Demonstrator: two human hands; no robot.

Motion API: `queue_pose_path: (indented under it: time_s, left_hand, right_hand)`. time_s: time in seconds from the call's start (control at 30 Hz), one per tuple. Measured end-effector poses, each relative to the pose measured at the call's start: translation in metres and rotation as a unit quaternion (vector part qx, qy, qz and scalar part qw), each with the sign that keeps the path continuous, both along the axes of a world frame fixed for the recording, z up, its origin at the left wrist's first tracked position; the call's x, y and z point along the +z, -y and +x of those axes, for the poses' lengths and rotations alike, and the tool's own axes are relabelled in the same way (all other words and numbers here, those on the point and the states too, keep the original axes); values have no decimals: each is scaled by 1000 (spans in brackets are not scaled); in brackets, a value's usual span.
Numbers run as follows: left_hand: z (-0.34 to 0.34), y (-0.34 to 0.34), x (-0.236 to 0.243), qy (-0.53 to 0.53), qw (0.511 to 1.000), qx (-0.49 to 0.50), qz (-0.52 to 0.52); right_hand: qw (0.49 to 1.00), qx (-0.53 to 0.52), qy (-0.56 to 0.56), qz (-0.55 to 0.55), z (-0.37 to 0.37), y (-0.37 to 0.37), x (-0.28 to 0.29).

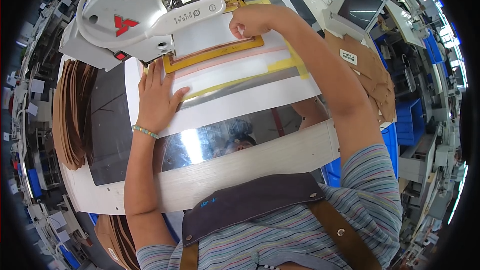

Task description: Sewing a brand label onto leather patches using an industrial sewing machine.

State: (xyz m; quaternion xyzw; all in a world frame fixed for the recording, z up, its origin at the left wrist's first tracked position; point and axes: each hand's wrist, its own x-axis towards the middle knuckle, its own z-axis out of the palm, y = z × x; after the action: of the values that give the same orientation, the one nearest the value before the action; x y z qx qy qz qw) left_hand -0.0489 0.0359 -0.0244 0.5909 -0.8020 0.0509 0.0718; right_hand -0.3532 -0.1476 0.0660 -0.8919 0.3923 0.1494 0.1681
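Observation:
My left hand lies flat with fingers spread on a white sheet. Its fingertips are at the left end of a yellow clamp frame, under the white sewing machine head. A bead bracelet circles that wrist. My right hand is above the right part of the frame, fingers curled together; a small white bit shows at the fingertips, too small to name. Inside the frame lies a white panel. Yellow tape strips and a pale pink line cross the sheet below it.
A shiny metal plate and a pale table edge lie nearest me. Brown cut pieces are stacked left, and more brown pieces lie right. A small screen stands far right; a blue bin is beyond the table.

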Motion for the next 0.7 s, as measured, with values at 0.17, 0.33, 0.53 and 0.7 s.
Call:
queue_pose_path:
  time_s: [0.17,0.33,0.53,0.7]
  left_hand:
    - [2,0,-2,-2,1000,-7,-11]
    - [2,4,-5,-20,1000,-9,-19]
    - [7,0,-6,-30,999,1,-25]
    - [1,0,-8,-46,998,-8,-32]
  right_hand:
    - [994,-43,-13,-100,5,-13,-19]
    - [978,-34,57,-200,3,8,-30]
    - [917,-97,387,5,58,-6,-19]
    - [886,-112,378,244,110,-29,-32]
